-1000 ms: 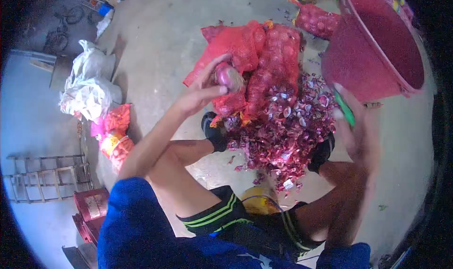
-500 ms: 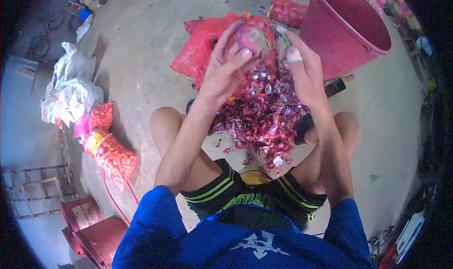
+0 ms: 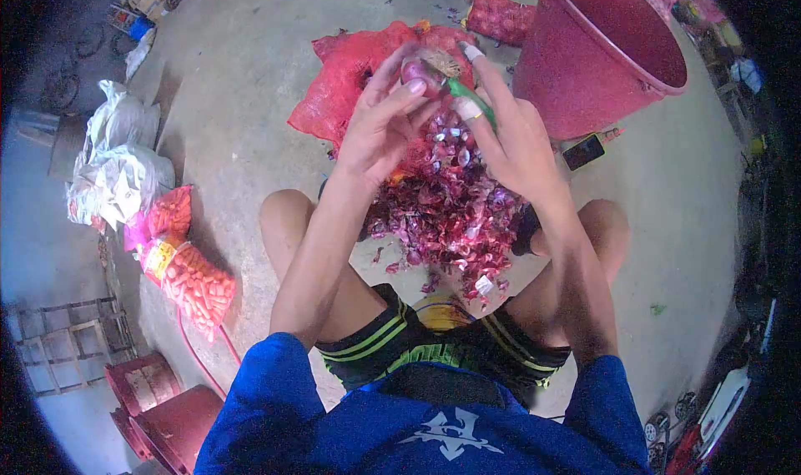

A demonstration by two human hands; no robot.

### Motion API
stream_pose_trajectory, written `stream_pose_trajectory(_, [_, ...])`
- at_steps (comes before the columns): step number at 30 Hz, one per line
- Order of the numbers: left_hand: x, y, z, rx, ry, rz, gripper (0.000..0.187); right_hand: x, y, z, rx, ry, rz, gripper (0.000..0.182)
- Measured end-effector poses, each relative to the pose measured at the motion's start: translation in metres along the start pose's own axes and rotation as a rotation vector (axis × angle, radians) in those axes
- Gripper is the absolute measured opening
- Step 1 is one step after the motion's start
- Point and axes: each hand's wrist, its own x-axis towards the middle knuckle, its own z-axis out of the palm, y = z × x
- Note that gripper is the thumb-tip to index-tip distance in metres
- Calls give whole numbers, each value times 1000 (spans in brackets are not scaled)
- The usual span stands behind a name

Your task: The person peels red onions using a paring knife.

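Observation:
A purple onion [image 3: 423, 75] is between the fingers of my left hand [image 3: 390, 112], held over the pile. My right hand [image 3: 505, 133] grips a green-handled tool [image 3: 467, 96] against the onion's right side; the tool's tip is too blurred to make out. White wraps cover parts of the right thumb and a finger. Under both hands lies a heap of purple onion skins [image 3: 459, 208]. Behind my left hand rests a red mesh bag [image 3: 334, 91].
At the upper right stands a big red tub [image 3: 555, 91], with a phone [image 3: 584, 151] on the floor below it. A smaller onion bag [image 3: 499, 20] is beside the tub. White sacks [image 3: 125, 170] and a bag of orange pieces [image 3: 198, 283] stand left.
The onion has turned in my left hand and sits slightly further left. My right hand has moved left, bringing the green handle close to the onion. The whole view has shifted a little.

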Motion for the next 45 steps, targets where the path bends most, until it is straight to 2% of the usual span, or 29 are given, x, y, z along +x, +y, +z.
stream_pose_trajectory(2, [3, -2, -2, 20, 1, -19, 70, 0, 2, -2, -51, -46, 40, 64])
stream_pose_trajectory(5, [4, -1, 3, 156, 74, 94, 74, 1, -2, -3, 41, -39, 58, 65])
stream_pose_trajectory(7, [4, -8, 6, 177, 55, 139, 72, -2, 0, -4, -48, -69, 99, 66])
stream_pose_trajectory(9, [6, -10, 5, 187, 54, 148, 70, -1, -2, -8, 8, -68, 92, 66])
stream_pose_trajectory(17, [9, -8, 8, 293, 25, 242, 67, -2, 3, -7, -85, -29, 48, 64])
stream_pose_trajectory(19, [7, -8, 9, 266, 39, 222, 67, -3, 1, -6, -125, -4, 18, 64])
stream_pose_trajectory(22, [9, -10, 11, 239, 46, 218, 67, -1, -4, -5, -148, -42, 117, 62])
stream_pose_trajectory(24, [10, -10, 12, 234, 43, 233, 67, 0, 0, -4, -173, 14, 82, 62])
stream_pose_trajectory(26, [11, -8, 13, 364, 35, 265, 66, 0, 8, -6, -198, 4, 79, 61])
stream_pose_trajectory(33, [8, -2, 17, 415, 14, 238, 67, 1, 10, -10, -259, -2, 13, 61])
stream_pose_trajectory(35, [5, -9, 29, 658, 41, 535, 66, 4, 11, -7, -193, 12, 11, 59])
stream_pose_trajectory(39, [13, 3, 17, 624, 20, 445, 65, 7, 9, -9, -138, 12, 33, 54])
stream_pose_trajectory(41, [13, 11, 11, 501, -26, 217, 66, 6, 10, -9, -183, 8, -2, 54])
stream_pose_trajectory(42, [10, 10, 16, 497, -26, 220, 66, 7, 11, -10, -223, 10, -39, 55])
stream_pose_trajectory(44, [4, 5, 27, 861, 11, 520, 60, 11, 11, -8, -190, 16, -34, 55])
stream_pose_trajectory(45, [6, 4, 26, 857, 9, 518, 60, 12, 10, -8, -154, 24, -22, 55])
